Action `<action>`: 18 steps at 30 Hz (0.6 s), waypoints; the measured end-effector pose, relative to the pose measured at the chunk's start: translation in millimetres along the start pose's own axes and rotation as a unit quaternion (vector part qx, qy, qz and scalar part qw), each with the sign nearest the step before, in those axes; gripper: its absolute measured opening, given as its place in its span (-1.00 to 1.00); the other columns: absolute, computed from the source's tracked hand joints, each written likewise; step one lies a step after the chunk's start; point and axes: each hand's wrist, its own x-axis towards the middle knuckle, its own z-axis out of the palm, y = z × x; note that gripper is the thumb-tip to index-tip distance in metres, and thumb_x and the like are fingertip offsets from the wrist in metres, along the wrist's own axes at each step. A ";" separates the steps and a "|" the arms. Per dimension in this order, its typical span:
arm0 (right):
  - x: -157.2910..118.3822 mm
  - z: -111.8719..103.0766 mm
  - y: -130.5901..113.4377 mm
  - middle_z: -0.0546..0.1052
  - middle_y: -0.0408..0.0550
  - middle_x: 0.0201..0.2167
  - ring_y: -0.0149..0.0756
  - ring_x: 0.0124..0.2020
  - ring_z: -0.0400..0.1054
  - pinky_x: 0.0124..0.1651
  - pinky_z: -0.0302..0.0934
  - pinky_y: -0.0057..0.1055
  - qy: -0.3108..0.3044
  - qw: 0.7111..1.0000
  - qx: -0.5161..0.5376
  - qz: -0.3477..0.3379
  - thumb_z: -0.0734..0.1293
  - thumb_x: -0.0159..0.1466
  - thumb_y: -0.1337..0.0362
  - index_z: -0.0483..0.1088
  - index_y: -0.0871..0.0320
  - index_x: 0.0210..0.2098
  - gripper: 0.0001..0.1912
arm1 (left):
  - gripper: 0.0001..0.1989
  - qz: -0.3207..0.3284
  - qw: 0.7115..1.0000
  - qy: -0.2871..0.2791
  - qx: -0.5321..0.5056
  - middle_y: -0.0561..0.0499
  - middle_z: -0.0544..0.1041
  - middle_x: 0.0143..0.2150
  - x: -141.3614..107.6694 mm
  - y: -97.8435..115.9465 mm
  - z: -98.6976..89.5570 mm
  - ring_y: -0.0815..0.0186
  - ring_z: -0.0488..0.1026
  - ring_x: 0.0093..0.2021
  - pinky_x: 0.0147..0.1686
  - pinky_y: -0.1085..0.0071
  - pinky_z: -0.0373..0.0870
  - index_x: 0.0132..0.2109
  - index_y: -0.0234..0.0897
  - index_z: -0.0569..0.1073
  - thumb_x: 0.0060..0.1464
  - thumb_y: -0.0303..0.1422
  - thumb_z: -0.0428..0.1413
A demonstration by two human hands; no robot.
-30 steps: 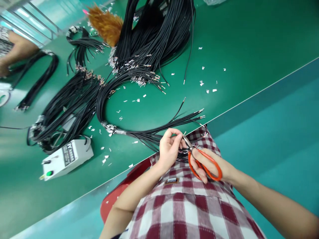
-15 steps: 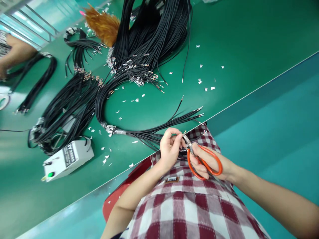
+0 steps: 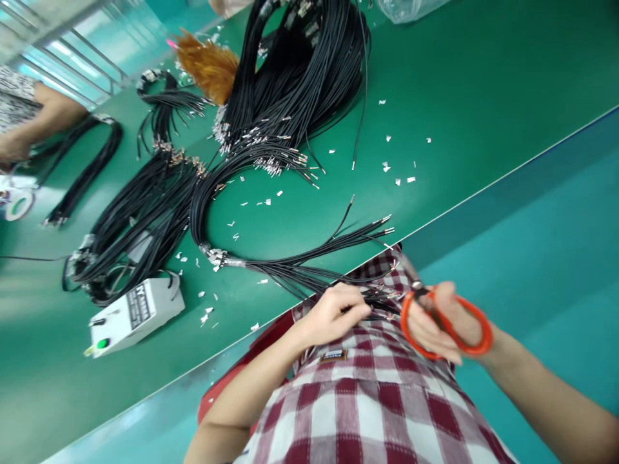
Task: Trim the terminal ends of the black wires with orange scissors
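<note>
My right hand point(image 3: 447, 325) grips orange-handled scissors point(image 3: 478, 322) by their loops, with the blades blurred by motion and pointing up and left. To the left, my left hand point(image 3: 338, 312) has its fingers curled over black cables point(image 3: 309, 274) at the table edge; how many it pinches is hidden. These cables fan out from a taped bundle point(image 3: 236, 262), their stripped ends hanging over my checked apron point(image 3: 358, 386). A few longer ends point(image 3: 382, 223) rest near the table edge, above my hands.
A big heap of black cables point(image 3: 309, 71) lies at the back of the green table point(image 3: 459, 77), beside a brown feather duster point(image 3: 207, 64). A second cable pile point(image 3: 140, 212) rests near a white box point(image 3: 138, 316) with a green button. White scraps point(image 3: 207, 316) are scattered about. Another person's arm point(image 3: 58, 116) reaches in at left.
The scissors in my right hand have moved right and down, away from my left hand. My left hand has dropped lower, from a raised pinch onto the cables.
</note>
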 end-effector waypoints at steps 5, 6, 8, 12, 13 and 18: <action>-5.8 -28.9 -24.9 0.15 -0.25 -0.75 -0.43 -0.76 0.02 -0.60 -0.04 -0.37 0.164 0.981 -0.065 -0.079 0.10 0.12 -0.48 0.21 0.06 -0.62 -0.28 | -0.70 -0.027 0.990 0.107 0.088 -0.07 0.55 -0.36 13.7 -4.6 -20.6 0.29 0.48 -0.31 -0.22 0.35 0.41 -0.34 -0.27 0.48 0.32 -0.27 -0.01; -3.1 -31.2 -26.5 0.16 -0.23 -0.73 -0.41 -0.73 0.04 -0.58 -0.02 -0.36 0.178 0.978 -0.063 -0.087 0.09 0.14 -0.47 0.22 0.06 -0.61 -0.29 | -0.77 -0.019 0.974 0.163 0.155 -0.08 0.55 -0.30 21.9 -10.0 -23.1 0.26 0.48 -0.26 -0.19 0.34 0.41 -0.26 -0.27 0.49 0.31 -0.30 0.00; 3.2 -32.8 -26.5 0.17 -0.22 -0.72 -0.40 -0.70 0.06 -0.56 0.00 -0.36 0.189 0.976 -0.042 -0.097 0.10 0.18 -0.43 0.22 0.07 -0.59 -0.31 | -0.82 0.007 0.937 0.179 0.302 -0.12 0.55 -0.22 38.8 -23.0 -25.7 0.20 0.47 -0.18 -0.11 0.27 0.40 -0.18 -0.28 0.49 0.30 -0.40 -0.01; 11.2 -31.4 -21.7 0.23 -0.21 -0.69 -0.40 -0.66 0.11 -0.53 0.01 -0.37 0.190 0.974 -0.007 -0.122 0.17 0.22 -0.35 0.27 0.10 -0.57 -0.36 | -0.85 0.009 0.861 0.160 0.483 -0.12 0.51 -0.24 57.5 -42.9 -23.9 0.15 0.44 -0.20 -0.15 0.26 0.38 -0.14 -0.29 0.47 0.28 -0.45 0.00; 11.6 -31.4 -20.6 0.24 -0.21 -0.69 -0.40 -0.66 0.12 -0.53 0.01 -0.37 0.194 0.972 -0.003 -0.133 0.18 0.23 -0.33 0.28 0.10 -0.56 -0.38 | -0.85 0.011 0.850 0.161 0.501 -0.12 0.50 -0.23 58.1 -45.1 -22.9 0.14 0.44 -0.21 -0.16 0.25 0.38 -0.12 -0.30 0.46 0.29 -0.44 0.00; 11.9 -37.3 -15.8 0.26 -0.20 -0.65 -0.38 -0.63 0.14 -0.52 0.02 -0.38 0.233 0.956 0.002 -0.178 0.17 0.31 -0.24 0.32 0.09 -0.53 -0.43 | -0.85 0.034 0.846 0.151 0.511 -0.16 0.48 -0.15 54.8 -46.8 -19.2 0.12 0.41 -0.17 -0.16 0.23 0.36 -0.08 -0.30 0.42 0.29 -0.45 -0.02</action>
